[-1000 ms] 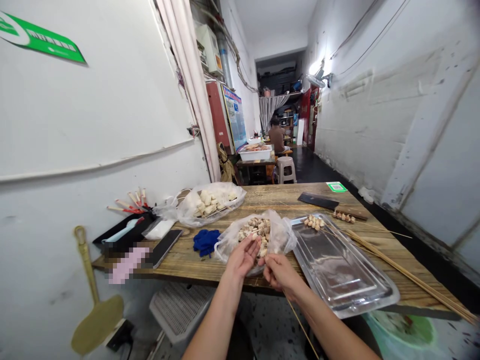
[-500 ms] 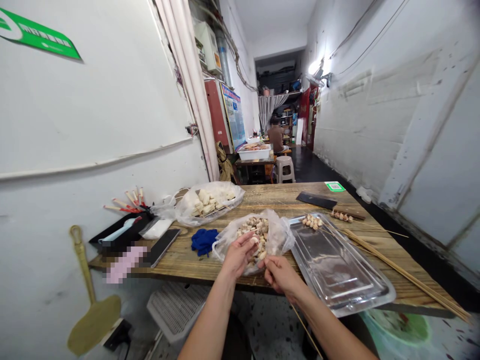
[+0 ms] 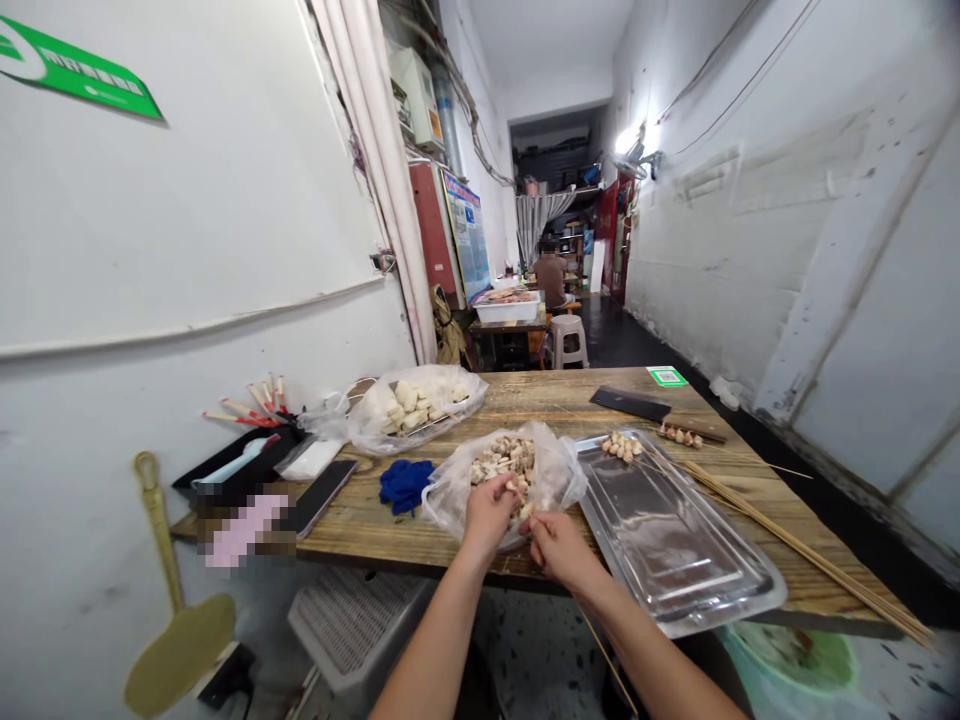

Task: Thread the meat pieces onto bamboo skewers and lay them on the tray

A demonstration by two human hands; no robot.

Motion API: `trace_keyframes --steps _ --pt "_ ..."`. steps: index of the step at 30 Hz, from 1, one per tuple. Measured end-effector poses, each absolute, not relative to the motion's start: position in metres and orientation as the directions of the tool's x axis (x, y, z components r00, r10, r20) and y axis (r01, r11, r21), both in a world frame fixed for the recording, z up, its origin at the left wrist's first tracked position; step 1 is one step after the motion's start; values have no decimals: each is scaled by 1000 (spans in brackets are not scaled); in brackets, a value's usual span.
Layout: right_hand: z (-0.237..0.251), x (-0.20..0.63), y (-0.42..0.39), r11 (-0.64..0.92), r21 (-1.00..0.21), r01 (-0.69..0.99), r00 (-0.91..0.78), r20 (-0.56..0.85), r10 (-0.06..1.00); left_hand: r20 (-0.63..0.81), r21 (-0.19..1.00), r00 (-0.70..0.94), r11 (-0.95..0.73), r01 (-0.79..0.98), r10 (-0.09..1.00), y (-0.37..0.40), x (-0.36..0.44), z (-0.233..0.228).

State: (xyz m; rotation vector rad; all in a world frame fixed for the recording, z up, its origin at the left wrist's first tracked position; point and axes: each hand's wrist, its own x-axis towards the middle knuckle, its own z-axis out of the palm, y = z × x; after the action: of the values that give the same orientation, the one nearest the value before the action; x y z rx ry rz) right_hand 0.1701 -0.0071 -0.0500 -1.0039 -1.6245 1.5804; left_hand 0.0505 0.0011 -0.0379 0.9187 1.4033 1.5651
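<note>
In the head view, my right hand (image 3: 561, 545) is closed around a thin bamboo skewer (image 3: 609, 662), whose long end slants down past the table edge. A pale piece shows at the skewer's upper end by my fingertips. My left hand (image 3: 491, 510) pinches a small pale piece that looks like a garlic clove (image 3: 513, 486), mostly covered by the fingers. Both hands are over the near side of an open clear plastic bag (image 3: 450, 470) full of such pieces (image 3: 502, 457). Close by on the right, a metal tray (image 3: 675, 540) bears loaded skewers (image 3: 621, 446) at its far left corner.
Bare bamboo skewers (image 3: 810, 555) lie across the tray's right side. A cleaver (image 3: 630, 403) with loaded skewers (image 3: 679, 435) near its handle lies behind. Leftward are a blue cloth (image 3: 406, 485), a bag of white pieces (image 3: 416, 405), and a black box (image 3: 225, 455). A person (image 3: 551, 280) sits far back.
My left hand has moved slightly right and down, bringing its fingertips closer to the right hand. The right hand keeps its grip on the skewer. The view has shifted a little.
</note>
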Motion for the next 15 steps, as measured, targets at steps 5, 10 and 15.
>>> trace_keyframes --steps 5,10,15 --pt "-52 166 -5 28 -997 78 -485 -13 874 -76 963 -369 -28 -267 926 -4 60 -34" --pt "-51 168 -7 57 -998 28 -450 39 892 -86 906 -363 -79 -417 928 -7 58 -32" --pt "-51 171 -18 114 -993 25 -508 85 857 -158 840 -483 -140 -524 861 -4 53 -29"
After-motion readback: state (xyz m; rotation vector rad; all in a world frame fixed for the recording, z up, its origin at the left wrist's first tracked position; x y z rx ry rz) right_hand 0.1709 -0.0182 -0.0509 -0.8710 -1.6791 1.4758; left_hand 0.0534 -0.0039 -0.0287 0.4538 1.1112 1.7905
